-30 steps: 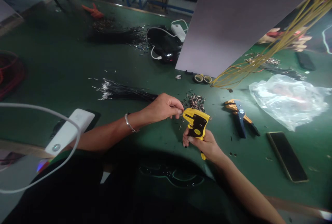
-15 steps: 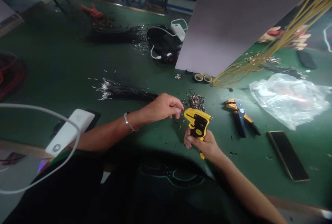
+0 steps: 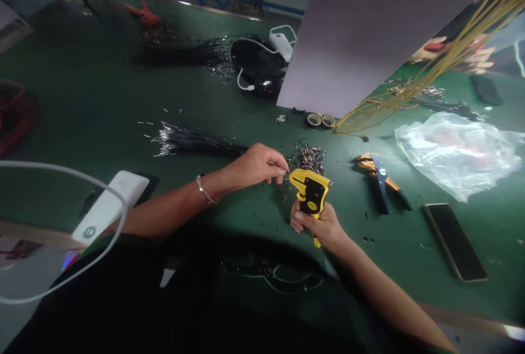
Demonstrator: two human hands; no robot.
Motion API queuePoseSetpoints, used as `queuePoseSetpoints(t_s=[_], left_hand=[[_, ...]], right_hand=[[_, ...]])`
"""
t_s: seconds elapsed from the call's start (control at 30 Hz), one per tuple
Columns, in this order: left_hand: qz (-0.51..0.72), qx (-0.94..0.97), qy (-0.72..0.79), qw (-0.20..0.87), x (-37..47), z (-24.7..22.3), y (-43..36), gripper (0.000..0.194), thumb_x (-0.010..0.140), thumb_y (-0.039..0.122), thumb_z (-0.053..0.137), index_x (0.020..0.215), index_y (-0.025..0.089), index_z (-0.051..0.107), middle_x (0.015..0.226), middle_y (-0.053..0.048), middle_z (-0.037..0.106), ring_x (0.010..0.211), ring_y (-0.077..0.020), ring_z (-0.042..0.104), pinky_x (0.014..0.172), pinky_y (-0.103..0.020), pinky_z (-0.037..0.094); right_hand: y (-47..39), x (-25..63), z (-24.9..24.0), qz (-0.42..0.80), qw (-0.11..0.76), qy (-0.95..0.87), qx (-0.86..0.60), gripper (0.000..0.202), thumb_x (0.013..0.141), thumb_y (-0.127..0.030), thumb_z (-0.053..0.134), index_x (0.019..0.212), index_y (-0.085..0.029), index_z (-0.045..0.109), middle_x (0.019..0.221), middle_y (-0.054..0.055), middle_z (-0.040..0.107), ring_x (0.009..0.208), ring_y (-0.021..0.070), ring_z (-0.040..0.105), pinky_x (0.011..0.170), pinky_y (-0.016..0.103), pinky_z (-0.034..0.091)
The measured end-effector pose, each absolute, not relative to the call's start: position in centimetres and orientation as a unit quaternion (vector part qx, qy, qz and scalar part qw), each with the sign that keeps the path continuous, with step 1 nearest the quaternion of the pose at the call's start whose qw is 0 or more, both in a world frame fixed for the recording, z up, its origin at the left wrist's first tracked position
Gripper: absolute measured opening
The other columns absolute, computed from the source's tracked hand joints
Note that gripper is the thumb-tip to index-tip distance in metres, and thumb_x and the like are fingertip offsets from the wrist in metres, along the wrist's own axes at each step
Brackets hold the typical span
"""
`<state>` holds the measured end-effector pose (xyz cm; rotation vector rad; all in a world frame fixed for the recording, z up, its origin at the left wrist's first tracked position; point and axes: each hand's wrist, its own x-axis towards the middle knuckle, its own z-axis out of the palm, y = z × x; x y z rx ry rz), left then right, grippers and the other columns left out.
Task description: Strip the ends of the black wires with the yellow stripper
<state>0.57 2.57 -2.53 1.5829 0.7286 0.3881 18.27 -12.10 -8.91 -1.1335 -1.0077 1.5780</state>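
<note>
My right hand (image 3: 315,224) is wrapped round the handle of a yellow and black hand tool (image 3: 312,192), whose nose points left. My left hand (image 3: 260,167) is pinched right in front of that nose, on something thin and dark that is too small to make out. A bundle of black wires (image 3: 197,141) with bright tips lies left of my left hand and runs partly behind it. Just beyond the tool is a pile of small metallic and dark pieces (image 3: 308,158) on the green table (image 3: 102,91).
Blue and orange pliers (image 3: 379,179), a phone (image 3: 455,242) and a clear plastic bag (image 3: 459,151) lie to the right. Yellow wires (image 3: 430,77) hang beside a grey panel (image 3: 353,31). A white power bank (image 3: 110,206) is at left. Another person's hands (image 3: 478,61) show at upper right.
The view has shifted slightly. Both hands keep nearly the same pose, with the tool's nose still close to my left fingertips.
</note>
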Motion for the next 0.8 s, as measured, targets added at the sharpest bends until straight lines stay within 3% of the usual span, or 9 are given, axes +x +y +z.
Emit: queuePoseSetpoints(t_s=[0.8], left_hand=[[0.188, 0.691, 0.322, 0.619, 0.78, -3.28, 2.89, 0.011, 0.073, 0.015, 0.061, 0.078, 0.011, 0.07, 0.063, -0.004, 0.068, 0.052, -0.0074, 0.057, 0.051, -0.021, 0.046]], right_hand=[[-11.7, 17.95, -8.7, 0.629, 0.469, -0.4, -0.474, 0.026, 0.074, -0.033, 0.075, 0.071, -0.017, 0.054, 0.049, -0.004, 0.049, 0.041, 0.0101, 0.044, 0.041, 0.026, 0.038]])
